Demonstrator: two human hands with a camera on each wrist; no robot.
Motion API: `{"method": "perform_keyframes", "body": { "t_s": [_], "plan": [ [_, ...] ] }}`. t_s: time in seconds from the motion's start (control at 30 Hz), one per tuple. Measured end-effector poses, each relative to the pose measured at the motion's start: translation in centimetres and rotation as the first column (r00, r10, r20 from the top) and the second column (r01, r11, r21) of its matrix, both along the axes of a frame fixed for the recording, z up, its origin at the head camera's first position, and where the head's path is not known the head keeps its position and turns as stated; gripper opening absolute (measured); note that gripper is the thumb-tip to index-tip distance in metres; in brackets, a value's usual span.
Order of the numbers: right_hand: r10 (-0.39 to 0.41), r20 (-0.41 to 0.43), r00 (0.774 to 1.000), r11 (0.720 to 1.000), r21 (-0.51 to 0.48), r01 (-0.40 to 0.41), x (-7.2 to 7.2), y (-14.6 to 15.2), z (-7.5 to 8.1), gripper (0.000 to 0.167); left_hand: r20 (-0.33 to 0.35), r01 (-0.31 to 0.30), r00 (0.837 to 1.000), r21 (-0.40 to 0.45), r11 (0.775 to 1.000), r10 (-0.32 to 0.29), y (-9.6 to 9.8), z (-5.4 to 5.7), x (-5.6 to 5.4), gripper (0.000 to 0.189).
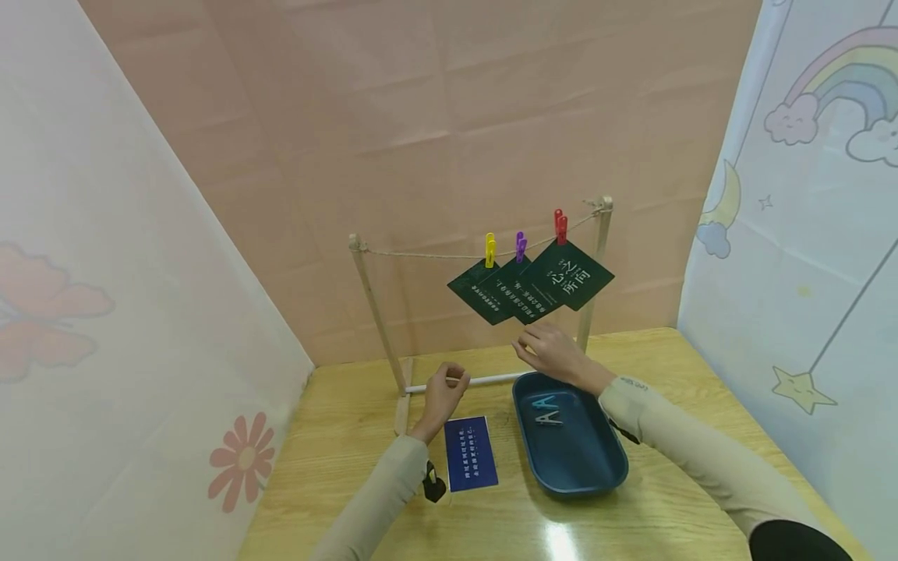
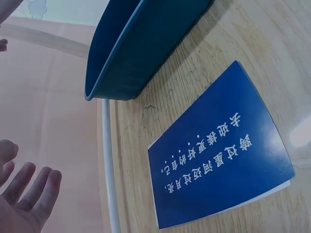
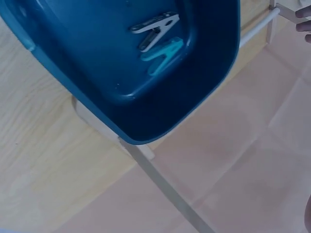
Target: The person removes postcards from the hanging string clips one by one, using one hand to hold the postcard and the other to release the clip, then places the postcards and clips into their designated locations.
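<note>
My left hand point(image 1: 445, 389) hovers by the white crossbar, its fingers loosely bent around nothing; the left wrist view shows these fingers point(image 2: 36, 189) apart. Just below the hanging cards, my right hand point(image 1: 554, 354) is raised over the far end of the blue tray point(image 1: 575, 491), with nothing visible in its fingers. Three dark green cards overlap on the string: one under a yellow clothespin point(image 1: 490, 251), one under a purple clothespin point(image 1: 521, 247), one under a red clothespin point(image 1: 561, 227). A blue card point(image 1: 471, 454) with white writing lies on the table. A teal clothespin point(image 3: 165, 56) and a grey clothespin point(image 3: 156, 30) lie in the tray.
The string point(image 1: 421, 255) runs between a left wooden post point(image 1: 376, 315) and a right wooden post point(image 1: 602, 234). A white crossbar point(image 1: 494, 379) joins them low down. A pinkish cloth wall point(image 1: 421, 117) stands behind, with patterned sheets at both sides.
</note>
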State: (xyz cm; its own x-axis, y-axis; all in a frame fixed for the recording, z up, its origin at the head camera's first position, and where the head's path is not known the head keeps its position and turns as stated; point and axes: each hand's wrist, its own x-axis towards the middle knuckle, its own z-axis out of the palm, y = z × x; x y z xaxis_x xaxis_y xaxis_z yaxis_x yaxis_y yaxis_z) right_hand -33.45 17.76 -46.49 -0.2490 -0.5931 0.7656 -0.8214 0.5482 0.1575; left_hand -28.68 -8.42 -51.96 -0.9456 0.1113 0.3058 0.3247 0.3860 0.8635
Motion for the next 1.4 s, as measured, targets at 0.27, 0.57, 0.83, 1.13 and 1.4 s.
{"method": "perform_keyframes", "body": {
  "t_s": [0.27, 0.57, 0.83, 1.13, 1.4],
  "plan": [
    [0.001, -0.034, 0.999, 1.000, 0.001, -0.001, -0.2, -0.7, 1.4, 0.013, -0.001, -0.008, 1.000, 0.045, 0.999, 0.008, 0.6, 0.0, -0.5, 0.015],
    [-0.021, -0.071, 0.997, 1.000, 0.008, 0.022, -0.2, -1.3, 3.1, 0.016, -0.026, 0.002, 1.000, 0.056, 0.998, -0.001, 1.6, 0.5, -0.6, 0.016],
    [-0.027, -0.114, 0.993, 1.000, -0.001, 0.027, -0.6, -1.9, 4.6, 0.027, -0.007, 0.002, 1.000, 0.076, 0.997, -0.001, 2.2, 0.4, -0.7, 0.013],
    [-0.021, -0.166, 0.986, 1.000, -0.005, 0.021, -0.9, -2.3, 6.3, 0.012, 0.007, 0.010, 1.000, 0.062, 0.998, -0.011, 2.5, 1.0, -0.9, 0.020],
    [-0.035, -0.211, 0.977, 0.999, 0.029, 0.042, -0.7, -2.7, 8.0, 0.018, -0.025, 0.028, 0.999, 0.097, 0.995, -0.026, 3.1, 1.2, -1.1, 0.019]
  ]
}}
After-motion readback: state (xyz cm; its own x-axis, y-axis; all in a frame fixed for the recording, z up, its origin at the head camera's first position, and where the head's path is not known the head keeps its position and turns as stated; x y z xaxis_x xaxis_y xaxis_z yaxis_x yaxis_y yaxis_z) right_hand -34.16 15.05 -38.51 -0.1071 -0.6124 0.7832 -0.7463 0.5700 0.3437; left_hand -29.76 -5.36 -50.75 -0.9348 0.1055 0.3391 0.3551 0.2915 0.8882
